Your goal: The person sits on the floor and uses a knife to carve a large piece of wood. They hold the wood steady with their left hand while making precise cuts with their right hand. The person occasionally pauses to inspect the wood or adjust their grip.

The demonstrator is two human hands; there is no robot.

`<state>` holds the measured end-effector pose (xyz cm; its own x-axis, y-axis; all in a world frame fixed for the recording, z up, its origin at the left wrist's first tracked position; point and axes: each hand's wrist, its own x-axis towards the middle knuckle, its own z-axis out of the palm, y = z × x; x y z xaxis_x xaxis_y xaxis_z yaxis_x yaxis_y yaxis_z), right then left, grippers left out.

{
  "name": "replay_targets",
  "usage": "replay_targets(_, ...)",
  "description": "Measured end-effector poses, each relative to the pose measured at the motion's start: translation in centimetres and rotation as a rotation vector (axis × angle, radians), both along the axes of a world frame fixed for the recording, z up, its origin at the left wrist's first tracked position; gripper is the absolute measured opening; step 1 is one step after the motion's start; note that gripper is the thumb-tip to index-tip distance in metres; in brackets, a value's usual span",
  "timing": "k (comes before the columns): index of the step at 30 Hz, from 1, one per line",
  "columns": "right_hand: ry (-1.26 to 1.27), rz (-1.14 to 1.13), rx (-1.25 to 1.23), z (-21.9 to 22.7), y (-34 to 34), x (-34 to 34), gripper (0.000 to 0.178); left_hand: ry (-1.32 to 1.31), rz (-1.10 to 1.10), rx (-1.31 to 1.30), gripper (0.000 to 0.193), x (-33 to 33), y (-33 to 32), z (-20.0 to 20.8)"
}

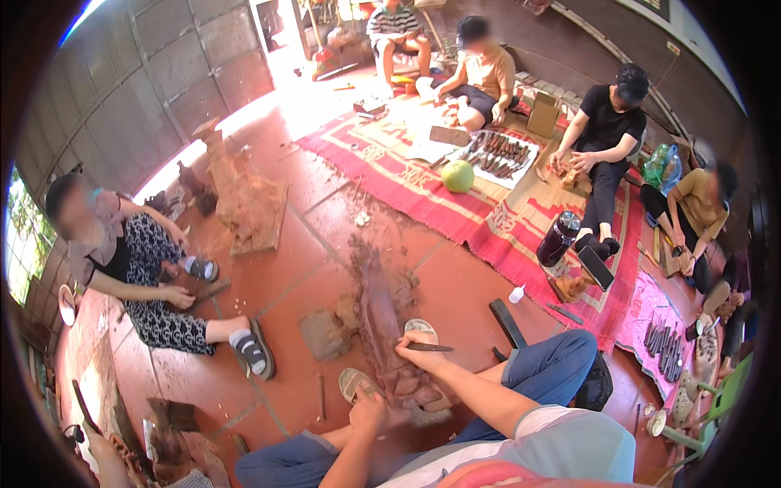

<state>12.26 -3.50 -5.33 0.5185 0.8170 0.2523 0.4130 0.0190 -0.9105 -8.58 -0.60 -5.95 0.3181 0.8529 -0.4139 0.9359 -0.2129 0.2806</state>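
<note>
A long reddish-brown carved wooden piece [378, 305] lies on the tiled floor between my feet, its lower end cut into rounded lumps. My right hand [412, 348] is closed around a slim dark carving tool [429, 347], over the right edge of the carving. The tool's tapered end sticks out to the right; its other end is hidden by my hand. Beside the carving's lower end is my left hand [370, 411], thumb raised. Its other fingers are not clear, and I cannot tell whether it holds anything. Wood lumps [328, 333] lie left of the carving.
A person [138, 268] sits at left beside another wood carving [240, 191]. Several people work on a red mat [423, 207] holding a green round fruit [458, 176], rows of tools [500, 154] and a dark flask [559, 237]. A thin stick [320, 396] and small white bottle [517, 294] lie nearby.
</note>
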Motion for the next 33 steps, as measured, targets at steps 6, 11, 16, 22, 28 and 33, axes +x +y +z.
replay_targets(6, -0.006, 0.029, 0.051, 0.7, 0.2, 0.2, 0.017, 0.006, -0.028, -0.078, 0.072, 0.2, 0.0, 1.1)
replay_targets(11, 0.028, -0.035, -0.031, 1.4, 0.4, -0.3, 0.016, -0.014, -0.029, -0.098, 0.071, 0.6, -0.4, 2.5)
replay_targets(16, 0.029, 0.000, -0.027, 0.6, -0.7, -0.2, 0.017, 0.021, -0.010, -0.081, 0.071, 0.2, 0.0, 1.8)
replay_targets(22, 0.043, -0.052, 0.061, -0.2, 0.5, 0.4, 0.015, -0.010, -0.041, -0.111, 0.071, 1.3, -0.5, 4.4)
replay_targets(28, 0.069, -0.071, -0.054, 2.0, 0.8, -0.7, 0.015, -0.012, -0.050, -0.048, 0.069, 0.1, -0.2, 1.5)
replay_targets(33, 0.066, -0.015, -0.052, 1.8, -0.8, -0.4, 0.016, 0.008, -0.049, -0.049, 0.069, 0.6, -0.5, 3.0)
